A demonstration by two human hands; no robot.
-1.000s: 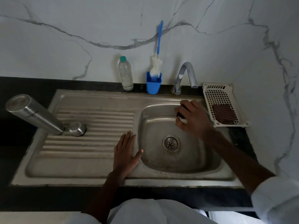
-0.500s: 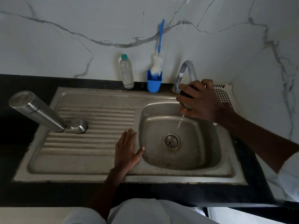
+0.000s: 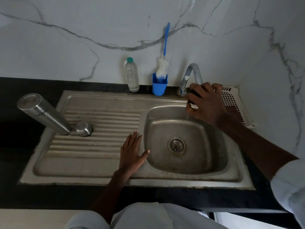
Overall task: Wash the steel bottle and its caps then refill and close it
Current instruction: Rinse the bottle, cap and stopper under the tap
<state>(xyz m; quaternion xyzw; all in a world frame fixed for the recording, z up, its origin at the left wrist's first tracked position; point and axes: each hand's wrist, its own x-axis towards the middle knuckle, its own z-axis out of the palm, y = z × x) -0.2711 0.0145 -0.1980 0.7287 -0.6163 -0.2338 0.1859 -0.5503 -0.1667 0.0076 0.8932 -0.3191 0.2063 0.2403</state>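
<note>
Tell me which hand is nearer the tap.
Right. The right hand holds a small cap just under the tap spout; the left hand rests flat on the sink ledge, well short of it.

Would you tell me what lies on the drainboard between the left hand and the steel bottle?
In the head view, only a steel cap lies between the left hand and the steel bottle.

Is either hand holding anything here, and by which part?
The right hand grips a small dark cap under the tap; the hold point is hidden. The left hand rests flat, holding nothing.
</note>
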